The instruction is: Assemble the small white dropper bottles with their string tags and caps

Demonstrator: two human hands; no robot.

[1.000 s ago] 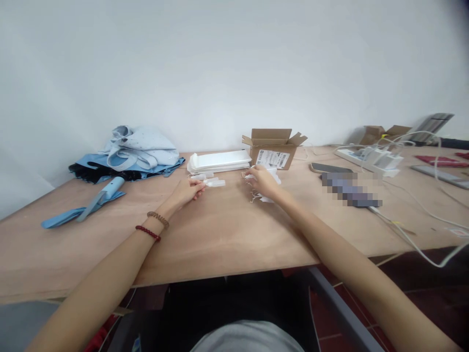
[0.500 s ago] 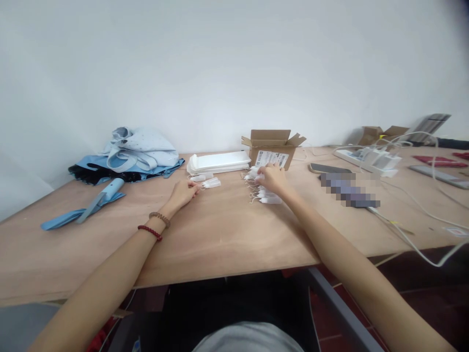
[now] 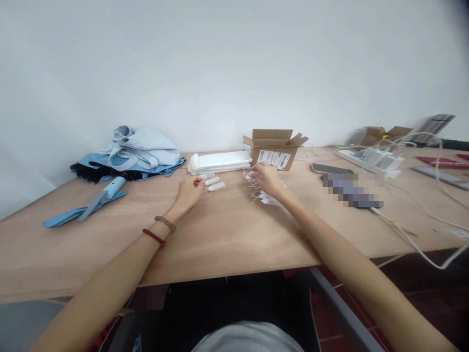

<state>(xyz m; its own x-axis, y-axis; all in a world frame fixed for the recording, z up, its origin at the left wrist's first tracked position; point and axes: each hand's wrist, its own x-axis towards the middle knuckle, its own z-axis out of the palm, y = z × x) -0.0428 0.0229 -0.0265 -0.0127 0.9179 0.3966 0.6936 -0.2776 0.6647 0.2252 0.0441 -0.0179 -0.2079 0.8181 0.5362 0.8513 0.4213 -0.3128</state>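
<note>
Several small translucent white tubes with thin strings lie in two groups. Beside the left group, my left hand (image 3: 191,191) has its fingers curled together; what they hold, if anything, is hidden. A stringed tube (image 3: 216,186) lies flat just right of its fingertips, with others behind it. My right hand (image 3: 266,179) bends over the right group, thumb and fingers drawn together at the string ends, and it hides most of these tubes. Under its wrist shows another tube (image 3: 268,199), its string pointing left.
Behind the tubes are a flat white stack (image 3: 222,160) and an open cardboard box (image 3: 274,150). Blue fabric (image 3: 142,149) and a folded umbrella handle (image 3: 106,193) lie left. Right are a phone (image 3: 331,169), a blurred-out object (image 3: 351,189), a power strip (image 3: 370,161) and white cables.
My left hand has shifted right, closer to its tubes, and its fingers have curled in more. My right hand has slid slightly left towards the string ends.
</note>
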